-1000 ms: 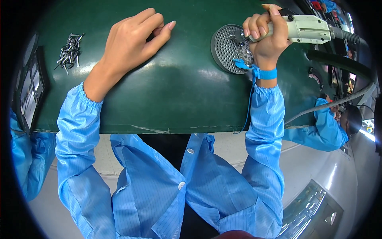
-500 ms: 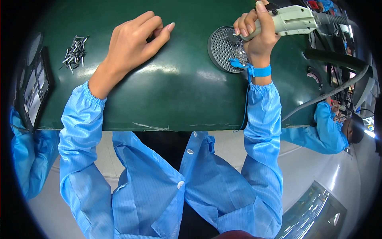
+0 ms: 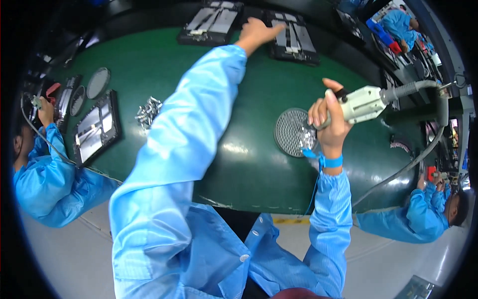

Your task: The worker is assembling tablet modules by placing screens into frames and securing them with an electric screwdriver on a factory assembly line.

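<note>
My left hand (image 3: 256, 34) reaches far forward with its fingers spread and holds nothing. Its thumb side lies at the near left edge of a flat black tablet-like device (image 3: 304, 42) with silver panels inside; whether it touches is unclear. A similar device (image 3: 211, 24) lies just left of that hand. My right hand (image 3: 331, 119) is closed around a pale green electric screwdriver (image 3: 366, 103), above the right part of a round, dimpled tray (image 3: 288, 130). Small shiny screws (image 3: 307, 137) lie in that tray. The screwdriver's tip is hidden by my fingers.
A pile of long screws (image 3: 148, 112) lies on the green table (image 3: 259, 174), left of my left sleeve. Another opened device (image 3: 97, 127) and a round tray (image 3: 98, 83) are farther left. A grey cable (image 3: 403, 172) hangs at right. Co-workers in blue sit at both sides.
My left hand has gone from above the near table to the far devices, its fingers opening out. The view has shifted forward. My right hand still grips the screwdriver by the tray.
</note>
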Demonstrator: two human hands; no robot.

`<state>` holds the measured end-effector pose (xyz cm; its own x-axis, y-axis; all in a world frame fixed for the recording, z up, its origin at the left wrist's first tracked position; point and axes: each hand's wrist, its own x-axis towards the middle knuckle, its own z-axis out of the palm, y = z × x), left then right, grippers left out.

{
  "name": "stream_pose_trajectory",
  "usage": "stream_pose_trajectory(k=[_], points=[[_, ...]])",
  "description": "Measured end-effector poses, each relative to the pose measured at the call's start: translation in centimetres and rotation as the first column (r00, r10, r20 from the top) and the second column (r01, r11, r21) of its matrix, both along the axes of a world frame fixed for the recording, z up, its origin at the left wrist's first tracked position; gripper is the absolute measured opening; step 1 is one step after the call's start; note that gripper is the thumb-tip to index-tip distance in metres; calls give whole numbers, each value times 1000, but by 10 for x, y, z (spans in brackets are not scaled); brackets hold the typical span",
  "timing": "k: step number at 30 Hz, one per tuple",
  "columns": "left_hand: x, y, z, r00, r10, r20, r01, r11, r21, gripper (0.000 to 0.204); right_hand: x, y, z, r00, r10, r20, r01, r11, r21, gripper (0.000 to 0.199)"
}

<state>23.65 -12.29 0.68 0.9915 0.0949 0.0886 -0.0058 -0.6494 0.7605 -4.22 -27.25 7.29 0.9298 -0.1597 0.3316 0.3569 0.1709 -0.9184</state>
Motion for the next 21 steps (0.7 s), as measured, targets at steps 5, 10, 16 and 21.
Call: stream_pose_trajectory(k=[5,10,16,21], points=[[8,-72,3,963,16,-270,54,967,251,110,-6,-17,1,998,-61,-15,62,997,50,27],[56,24,1,896,-203,-396,51,931,-362,77,-3,18,12,998,62,18,-64,986,152,26],[-25,-22,36,993,-23,118,44,983,-178,75,-6,-10,0,999,-33,7,33,994,100,28],[-87,72,47,957,-111,266,199,923,-330,71,-4,-12,-5,1000,-10,-10,11,993,114,31]])
